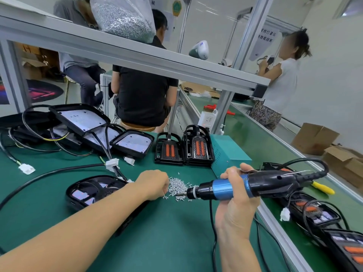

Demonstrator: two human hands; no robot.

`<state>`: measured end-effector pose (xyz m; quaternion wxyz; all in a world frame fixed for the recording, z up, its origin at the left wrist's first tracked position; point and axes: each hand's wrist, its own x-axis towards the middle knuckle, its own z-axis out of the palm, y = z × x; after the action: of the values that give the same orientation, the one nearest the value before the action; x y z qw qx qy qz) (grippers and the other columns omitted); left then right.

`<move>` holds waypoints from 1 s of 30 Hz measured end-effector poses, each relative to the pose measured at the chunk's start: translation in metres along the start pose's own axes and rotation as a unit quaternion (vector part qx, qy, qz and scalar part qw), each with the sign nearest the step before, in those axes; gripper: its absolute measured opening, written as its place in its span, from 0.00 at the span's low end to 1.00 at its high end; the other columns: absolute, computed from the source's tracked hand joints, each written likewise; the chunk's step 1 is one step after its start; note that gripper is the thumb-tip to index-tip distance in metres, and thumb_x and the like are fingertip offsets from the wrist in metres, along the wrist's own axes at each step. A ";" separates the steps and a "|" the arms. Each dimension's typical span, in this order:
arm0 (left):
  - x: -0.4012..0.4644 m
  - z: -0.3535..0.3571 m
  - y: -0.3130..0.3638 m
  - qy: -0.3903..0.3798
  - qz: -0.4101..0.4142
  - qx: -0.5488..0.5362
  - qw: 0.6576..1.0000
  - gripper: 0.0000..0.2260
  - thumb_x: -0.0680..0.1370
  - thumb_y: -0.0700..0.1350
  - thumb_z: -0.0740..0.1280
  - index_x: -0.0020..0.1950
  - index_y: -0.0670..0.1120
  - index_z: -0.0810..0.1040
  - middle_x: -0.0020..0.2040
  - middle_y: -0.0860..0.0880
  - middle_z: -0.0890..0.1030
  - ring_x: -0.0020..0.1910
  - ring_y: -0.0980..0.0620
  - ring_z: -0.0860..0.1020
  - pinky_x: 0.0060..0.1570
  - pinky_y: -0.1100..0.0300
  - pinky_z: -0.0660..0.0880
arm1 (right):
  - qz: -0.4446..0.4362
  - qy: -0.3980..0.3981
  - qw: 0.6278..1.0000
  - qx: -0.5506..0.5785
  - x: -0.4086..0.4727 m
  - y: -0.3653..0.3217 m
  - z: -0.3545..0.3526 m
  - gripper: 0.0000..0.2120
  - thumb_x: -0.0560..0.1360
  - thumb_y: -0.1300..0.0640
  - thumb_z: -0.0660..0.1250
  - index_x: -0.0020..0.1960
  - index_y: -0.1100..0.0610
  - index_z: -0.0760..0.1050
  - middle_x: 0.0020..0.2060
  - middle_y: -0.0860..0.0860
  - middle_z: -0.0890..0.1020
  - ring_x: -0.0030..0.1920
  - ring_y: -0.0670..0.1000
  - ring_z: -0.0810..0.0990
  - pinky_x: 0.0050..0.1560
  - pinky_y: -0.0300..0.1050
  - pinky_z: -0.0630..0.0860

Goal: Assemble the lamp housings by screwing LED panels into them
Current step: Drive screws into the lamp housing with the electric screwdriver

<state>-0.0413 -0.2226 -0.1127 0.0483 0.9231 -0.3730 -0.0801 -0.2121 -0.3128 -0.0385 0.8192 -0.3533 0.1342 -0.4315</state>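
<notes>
Black glossy lamp housing (94, 190) lies on the green table mat (167, 236), partly under the left forearm, with a black cable running from it. Just beside it is a small heap of silver screws (177, 188). The left hand (152, 185) reaches into this heap with fingers bent down; whether they pinch a screw I cannot tell. The right hand (236, 191) grips the blue and black electric screwdriver (245, 186), lying almost level, its tip at the heap.

Teal metal box (229, 154) on bench; cardboard boxes (314, 138) on floor; yellow-handled pliers (323, 188).
</notes>
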 end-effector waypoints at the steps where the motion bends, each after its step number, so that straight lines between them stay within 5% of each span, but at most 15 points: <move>1: 0.000 0.000 0.001 -0.011 0.005 0.009 1.000 0.11 0.74 0.36 0.60 0.45 0.50 0.79 0.51 0.46 0.82 0.47 0.44 0.76 0.42 0.57 0.70 | -0.019 -0.014 0.999 -0.031 0.003 -0.001 -0.004 0.12 0.74 0.75 0.63 0.52 0.62 0.71 0.37 0.56 0.74 0.37 0.53 0.74 0.50 0.47 0.74; 4: 0.001 0.000 0.003 -0.031 0.012 0.027 0.999 0.09 0.74 0.36 0.58 0.45 0.46 0.76 0.51 0.43 0.81 0.42 0.45 0.71 0.40 0.58 0.67 | -0.042 0.006 0.998 -0.050 0.006 -0.006 0.000 0.14 0.74 0.76 0.63 0.48 0.58 0.70 0.35 0.54 0.73 0.35 0.51 0.74 0.46 0.42 0.73; 7: 0.002 0.001 0.000 -0.032 0.017 0.011 0.999 0.10 0.73 0.36 0.61 0.43 0.51 0.74 0.45 0.47 0.77 0.42 0.46 0.69 0.41 0.58 0.66 | -0.035 -0.010 0.997 -0.072 0.010 0.000 -0.008 0.13 0.75 0.74 0.63 0.54 0.61 0.69 0.39 0.56 0.73 0.41 0.55 0.73 0.51 0.48 0.72; 13: 0.003 0.003 -0.002 -0.004 0.027 -0.021 0.999 0.08 0.73 0.40 0.66 0.48 0.51 0.81 0.50 0.52 0.82 0.50 0.49 0.78 0.43 0.60 0.70 | -0.091 -0.002 0.993 -0.078 0.016 0.011 -0.012 0.14 0.72 0.70 0.68 0.48 0.53 0.73 0.35 0.49 0.76 0.36 0.49 0.76 0.49 0.46 0.73; 21: -0.002 0.002 0.002 -0.015 0.027 -0.011 0.999 0.09 0.74 0.36 0.58 0.43 0.48 0.75 0.43 0.48 0.75 0.42 0.46 0.70 0.41 0.57 0.69 | -0.113 -0.024 0.991 -0.072 0.020 0.016 -0.016 0.13 0.65 0.63 0.71 0.47 0.50 0.75 0.35 0.49 0.77 0.36 0.49 0.77 0.47 0.45 0.74; 25: -0.005 -0.006 0.001 0.051 0.028 -0.130 0.990 0.06 0.73 0.40 0.62 0.42 0.49 0.78 0.37 0.56 0.76 0.40 0.53 0.74 0.43 0.61 0.73 | -0.116 -0.014 0.991 -0.065 0.022 0.012 -0.017 0.13 0.65 0.63 0.72 0.47 0.51 0.75 0.36 0.51 0.76 0.37 0.51 0.76 0.50 0.50 0.72; 30: -0.018 -0.020 -0.006 0.119 0.017 -0.346 0.930 0.07 0.70 0.38 0.70 0.35 0.49 0.80 0.29 0.55 0.80 0.27 0.64 0.74 0.30 0.73 0.67 | -0.118 -0.020 0.992 -0.046 0.022 0.009 -0.017 0.13 0.66 0.63 0.70 0.46 0.49 0.76 0.36 0.50 0.76 0.37 0.50 0.75 0.48 0.47 0.72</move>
<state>-0.0459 -0.2053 -0.0916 0.4101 0.8455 -0.3290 -0.0930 -0.2031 -0.3350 -0.0551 0.7480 -0.4128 0.0946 -0.5111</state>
